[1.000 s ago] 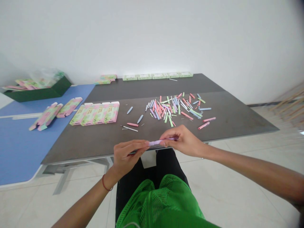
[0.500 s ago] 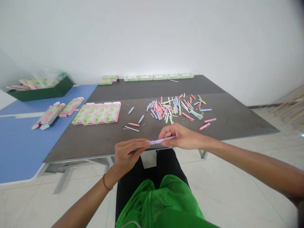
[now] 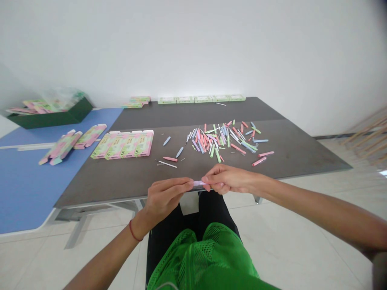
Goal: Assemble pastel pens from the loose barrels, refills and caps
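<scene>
L hand (image 3: 169,192) at 9 o'clock of slim lilac plastic pen (image 3: 198,183): your thumb + fingers pinch that end, no gap seen. R hand (image 3: 227,179) at 3 o'clock, fingertips closed on other end. Pen approx. horiz. betw. hands, by near edge of flat dark grey table (image 3: 115,177); contact w/ edge: can't tell. Risk (est.): if your pull is uneven or grip slips, pen prob. drops to pale tiled floor (image 3: 272,241). Thin white stick-like refill (image 3: 167,164), 10 o'clock: could roll if your L elbow/hand knocks it.
</scene>
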### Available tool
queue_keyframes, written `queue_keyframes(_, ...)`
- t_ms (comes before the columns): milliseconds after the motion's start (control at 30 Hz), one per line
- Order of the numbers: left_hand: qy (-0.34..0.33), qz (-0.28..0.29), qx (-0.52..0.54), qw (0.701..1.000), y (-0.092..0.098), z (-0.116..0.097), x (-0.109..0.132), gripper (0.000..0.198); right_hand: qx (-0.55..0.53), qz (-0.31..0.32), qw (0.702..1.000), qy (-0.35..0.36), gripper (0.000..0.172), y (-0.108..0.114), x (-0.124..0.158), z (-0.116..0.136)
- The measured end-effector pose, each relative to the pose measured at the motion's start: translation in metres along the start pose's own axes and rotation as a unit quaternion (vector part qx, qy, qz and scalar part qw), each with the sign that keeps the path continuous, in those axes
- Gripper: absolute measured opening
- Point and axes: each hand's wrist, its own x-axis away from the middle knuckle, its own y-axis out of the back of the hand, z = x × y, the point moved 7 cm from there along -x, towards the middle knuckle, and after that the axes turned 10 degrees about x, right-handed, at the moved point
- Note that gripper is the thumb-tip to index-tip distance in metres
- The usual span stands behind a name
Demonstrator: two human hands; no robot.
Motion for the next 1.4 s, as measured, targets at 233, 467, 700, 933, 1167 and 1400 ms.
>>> queue_keyframes(233,0.260,-0.008,0.144,0.955,-0.005,0.025,0.001,0.010,0.206,-0.219,0.941,0.154,0.020,0.015,0.023,0.018)
queue_keyframes(467,0.355,-0.064,0.219,0.907,-0.009,0.044,0.010,0.021,0.202,-0.270,0.928,0.157,0.018,0.023,0.027,0.012)
queue_keyframes(700,0.375,-0.075,0.288,0.878,-0.021,0.043,0.012,0.023,0.244,-0.278,0.911,0.181,0.015,0.015,0.031,0.020)
queue_keyframes(933,0.377,-0.065,0.293,0.876,-0.024,0.041,0.009,0.021,0.349,-0.278,0.865,0.228,0.021,0.003,0.037,0.036)
queue_keyframes(1167,0.329,-0.050,0.220,0.917,-0.020,0.027,0.002,0.016,0.321,-0.276,0.870,0.254,0.027,0.001,0.034,0.035)
queue_keyframes(1400,0.388,-0.050,0.276,0.878,-0.023,0.024,0.007,0.019,0.395,-0.266,0.834,0.280,0.026,-0.010,0.041,0.039)
